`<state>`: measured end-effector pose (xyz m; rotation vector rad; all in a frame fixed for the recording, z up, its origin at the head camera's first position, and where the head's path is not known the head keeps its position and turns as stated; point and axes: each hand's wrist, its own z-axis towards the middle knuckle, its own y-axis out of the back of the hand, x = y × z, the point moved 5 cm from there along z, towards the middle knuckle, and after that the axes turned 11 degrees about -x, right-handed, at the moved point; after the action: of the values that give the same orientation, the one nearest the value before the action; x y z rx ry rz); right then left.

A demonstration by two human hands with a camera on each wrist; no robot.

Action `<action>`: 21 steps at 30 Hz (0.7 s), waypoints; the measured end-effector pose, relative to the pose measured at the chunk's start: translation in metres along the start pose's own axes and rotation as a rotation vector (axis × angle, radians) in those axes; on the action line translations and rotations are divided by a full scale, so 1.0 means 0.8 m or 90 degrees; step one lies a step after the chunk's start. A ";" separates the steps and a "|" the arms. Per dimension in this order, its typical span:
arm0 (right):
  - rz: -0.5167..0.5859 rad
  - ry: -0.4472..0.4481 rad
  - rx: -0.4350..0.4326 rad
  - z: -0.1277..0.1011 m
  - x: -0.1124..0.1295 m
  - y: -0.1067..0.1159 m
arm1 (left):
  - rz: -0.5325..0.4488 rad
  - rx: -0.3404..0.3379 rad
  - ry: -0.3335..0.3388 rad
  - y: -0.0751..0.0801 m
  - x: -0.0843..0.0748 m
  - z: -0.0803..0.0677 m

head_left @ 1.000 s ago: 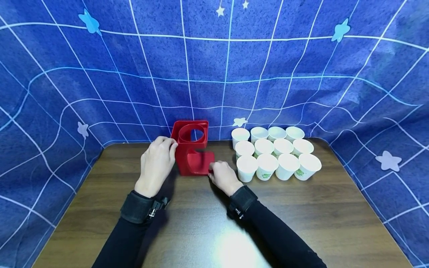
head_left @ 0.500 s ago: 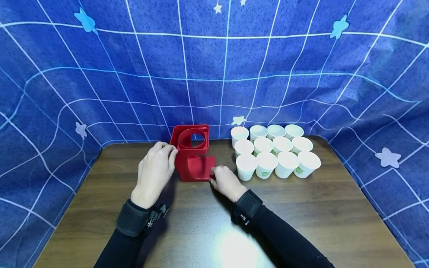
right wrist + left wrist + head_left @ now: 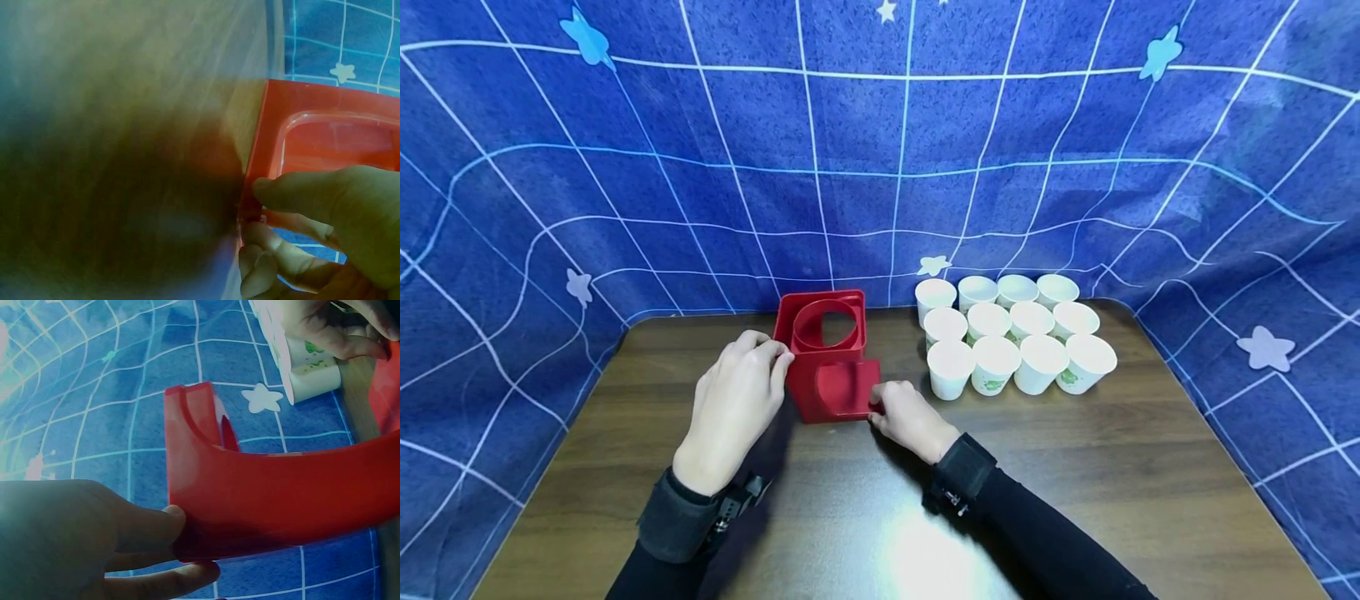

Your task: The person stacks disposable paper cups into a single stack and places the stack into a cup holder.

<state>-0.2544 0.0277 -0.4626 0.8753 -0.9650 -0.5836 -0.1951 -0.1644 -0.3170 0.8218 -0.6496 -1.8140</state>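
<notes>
Holding red cup dispenser (image 3: pixel 828 358) on table (image 3: pixel 1075 467) | left hand (image 3: pixel 733 404) grips its upper left edge, right hand (image 3: pixel 910 417) pinches base corner | dispenser now nearer the person than a second ago, so it looks mid-reposition | paper cups (image 3: pixel 1011 333) clustered just right.

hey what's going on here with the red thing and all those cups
A person holds a red plastic holder with a round opening on top, standing on a dark wooden table. The left hand grips its left side, and the right hand pinches its lower right corner. To the right, a block of white paper cups stands upright in rows, untouched. A blue grid-patterned cloth hangs behind.
</notes>
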 end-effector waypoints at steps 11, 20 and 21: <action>0.015 0.002 0.006 -0.020 0.008 0.003 | 0.007 0.043 -0.001 0.020 -0.005 -0.017; 0.005 -0.009 0.016 -0.030 0.011 0.004 | 0.016 0.082 0.005 0.027 -0.007 -0.022; 0.008 -0.010 0.017 -0.031 0.011 0.004 | 0.017 0.084 0.007 0.027 -0.008 -0.022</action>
<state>-0.2283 0.0315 -0.4629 0.8899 -0.9934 -0.5686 -0.1674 -0.1675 -0.3106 0.9058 -0.7767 -1.7554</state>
